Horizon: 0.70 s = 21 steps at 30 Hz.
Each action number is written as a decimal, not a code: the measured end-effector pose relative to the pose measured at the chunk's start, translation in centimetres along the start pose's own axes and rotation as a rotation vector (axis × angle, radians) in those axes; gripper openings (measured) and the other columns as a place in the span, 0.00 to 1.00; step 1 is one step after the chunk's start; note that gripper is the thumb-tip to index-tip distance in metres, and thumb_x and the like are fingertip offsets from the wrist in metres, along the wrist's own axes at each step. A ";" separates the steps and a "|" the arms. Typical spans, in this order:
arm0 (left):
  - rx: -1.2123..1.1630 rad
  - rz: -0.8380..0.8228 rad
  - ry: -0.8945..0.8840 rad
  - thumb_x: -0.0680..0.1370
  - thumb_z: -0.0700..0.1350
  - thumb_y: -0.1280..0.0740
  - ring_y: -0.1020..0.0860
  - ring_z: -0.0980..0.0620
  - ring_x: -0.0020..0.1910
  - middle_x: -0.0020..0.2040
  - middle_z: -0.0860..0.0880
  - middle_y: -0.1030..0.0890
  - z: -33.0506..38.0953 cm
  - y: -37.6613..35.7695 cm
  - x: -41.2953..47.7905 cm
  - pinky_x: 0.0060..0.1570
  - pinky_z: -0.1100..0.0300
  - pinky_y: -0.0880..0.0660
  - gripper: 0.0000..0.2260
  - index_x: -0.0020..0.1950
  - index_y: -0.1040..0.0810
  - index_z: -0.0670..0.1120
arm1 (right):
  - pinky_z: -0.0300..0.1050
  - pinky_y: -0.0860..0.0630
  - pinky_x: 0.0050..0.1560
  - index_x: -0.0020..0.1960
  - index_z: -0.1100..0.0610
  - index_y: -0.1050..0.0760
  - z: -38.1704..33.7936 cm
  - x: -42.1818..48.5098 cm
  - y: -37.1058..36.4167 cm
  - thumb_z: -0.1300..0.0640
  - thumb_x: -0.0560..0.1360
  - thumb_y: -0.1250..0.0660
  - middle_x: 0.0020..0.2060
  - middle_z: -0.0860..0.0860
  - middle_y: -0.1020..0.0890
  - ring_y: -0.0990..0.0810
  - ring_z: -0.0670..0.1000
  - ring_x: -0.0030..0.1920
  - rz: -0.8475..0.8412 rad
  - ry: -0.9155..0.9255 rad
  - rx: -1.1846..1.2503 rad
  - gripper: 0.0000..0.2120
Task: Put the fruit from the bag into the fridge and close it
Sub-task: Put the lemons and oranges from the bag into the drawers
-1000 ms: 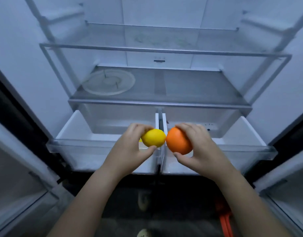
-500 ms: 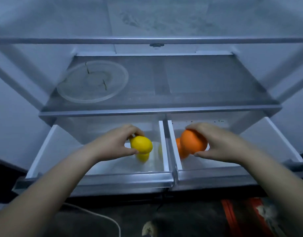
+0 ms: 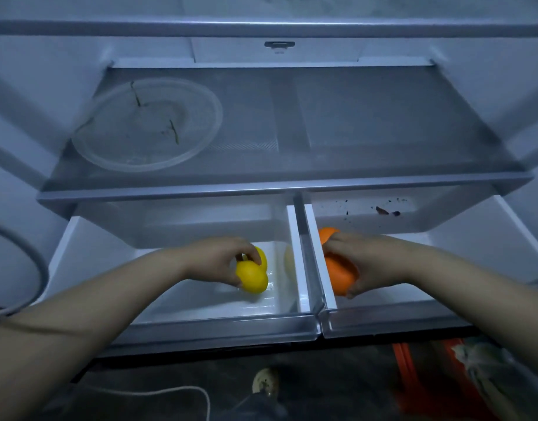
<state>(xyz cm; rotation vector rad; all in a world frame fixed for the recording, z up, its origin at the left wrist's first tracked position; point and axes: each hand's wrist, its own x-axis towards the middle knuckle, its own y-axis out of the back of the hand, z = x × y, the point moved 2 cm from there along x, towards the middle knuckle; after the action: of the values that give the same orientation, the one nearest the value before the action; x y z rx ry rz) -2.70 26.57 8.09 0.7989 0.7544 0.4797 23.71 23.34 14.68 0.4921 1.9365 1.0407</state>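
Lemon (image 3: 251, 276) sits under L hand (image 3: 222, 262) fingertips, pinched, low in L drawer (image 3: 200, 323); orange (image 3: 337, 275) in R hand (image 3: 368, 262), fingers curled round it, R drawer (image 3: 398, 317). 2 forearms angle inward.

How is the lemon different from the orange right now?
The lemon is yellow, the orange orange. The lemon is in the left drawer, the orange in the right drawer. The left hand leaves the lemon mostly bare; the right hand hides much of the orange. Both are gripped.
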 end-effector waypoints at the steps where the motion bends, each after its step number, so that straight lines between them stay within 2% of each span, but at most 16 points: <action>1: 0.010 0.009 0.000 0.69 0.51 0.26 0.28 0.58 0.53 0.57 0.56 0.26 -0.1 -0.3 0.1 0.48 0.64 0.33 0.23 0.62 0.27 0.57 | 0.46 0.26 0.49 0.58 0.55 0.27 0.4 0.3 -0.3 0.54 0.74 0.36 0.52 0.54 0.23 0.23 0.55 0.51 -0.001 0.002 -0.007 0.14; 3: 0.006 0.025 -0.001 0.69 0.52 0.26 0.27 0.57 0.53 0.57 0.55 0.26 -0.5 -0.8 0.2 0.48 0.64 0.32 0.23 0.62 0.27 0.56 | 0.50 0.27 0.53 0.61 0.57 0.30 0.9 0.9 -0.8 0.54 0.75 0.38 0.56 0.57 0.25 0.25 0.58 0.55 0.016 -0.011 -0.018 0.16; 8: 0.007 0.066 0.022 0.69 0.52 0.26 0.26 0.54 0.54 0.57 0.53 0.26 -1.7 -1.9 0.3 0.47 0.62 0.31 0.23 0.62 0.26 0.55 | 0.50 0.28 0.56 0.64 0.56 0.31 1.9 1.8 -1.6 0.54 0.73 0.35 0.59 0.55 0.26 0.26 0.57 0.58 0.042 -0.034 -0.009 0.21; 12: 0.052 0.108 0.033 0.70 0.51 0.27 0.27 0.51 0.56 0.60 0.52 0.26 -2.1 -2.4 0.6 0.44 0.63 0.34 0.23 0.64 0.27 0.53 | 0.50 0.27 0.56 0.70 0.50 0.39 3.5 2.8 -3.2 0.48 0.66 0.26 0.61 0.48 0.31 0.30 0.50 0.60 0.016 -0.018 -0.106 0.37; 16: 0.045 0.120 0.056 0.70 0.51 0.28 0.26 0.50 0.55 0.59 0.52 0.25 -2.4 -3.0 0.8 0.49 0.57 0.27 0.22 0.63 0.27 0.55 | 0.52 0.24 0.53 0.68 0.47 0.38 4.9 4.2 -4.9 0.46 0.64 0.25 0.60 0.46 0.30 0.28 0.49 0.57 0.050 0.015 -0.117 0.37; 21: 0.033 0.113 0.072 0.71 0.52 0.28 0.25 0.49 0.55 0.59 0.52 0.25 -2.6 -3.5 1.1 0.51 0.52 0.26 0.22 0.63 0.28 0.55 | 0.52 0.25 0.54 0.67 0.47 0.38 5.1 4.6 -5.6 0.49 0.66 0.26 0.60 0.46 0.28 0.27 0.49 0.57 0.019 0.017 -0.129 0.34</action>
<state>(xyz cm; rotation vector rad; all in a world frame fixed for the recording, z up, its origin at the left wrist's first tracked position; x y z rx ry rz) -3.59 26.35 3.72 0.8618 0.7882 0.6013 25.74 25.62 6.34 0.4313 1.8685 1.1766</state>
